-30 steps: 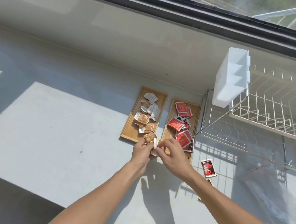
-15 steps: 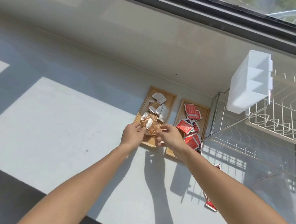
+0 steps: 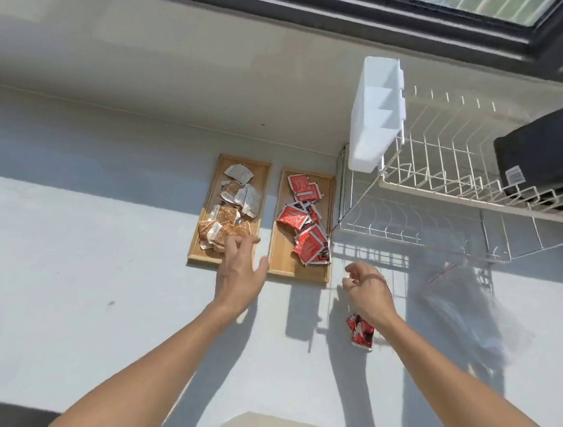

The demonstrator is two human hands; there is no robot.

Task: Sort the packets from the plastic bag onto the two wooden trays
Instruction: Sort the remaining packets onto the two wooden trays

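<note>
1. The left hand [image 3: 241,272] is spreading its fingers over the brown packets [image 3: 221,227], holding nothing.
2. The right hand [image 3: 366,287] is curling loosely, seemingly empty.
3. Crinkly brown packets are filling the left wooden tray [image 3: 196,252]; glossy red packets [image 3: 306,231] are filling the right wooden tray [image 3: 281,265].
4. One red packet [image 3: 360,333] is lying on the counter near the clear plastic bag [image 3: 464,306].

The printing on the brown and white foil packets [image 3: 230,214] and on the red foil packets [image 3: 303,218] is too small to read. The left hand [image 3: 241,272] covers the near corner of the left wooden tray [image 3: 196,256] and some of that pile. The loose red packet [image 3: 360,333] is partly behind the right wrist. The clear plastic bag [image 3: 468,312] is smeared by blur (its contents cannot be told). The black folded item [image 3: 546,153] on the white wire rack [image 3: 443,197] runs off the right edge, its small label unreadable.
</note>
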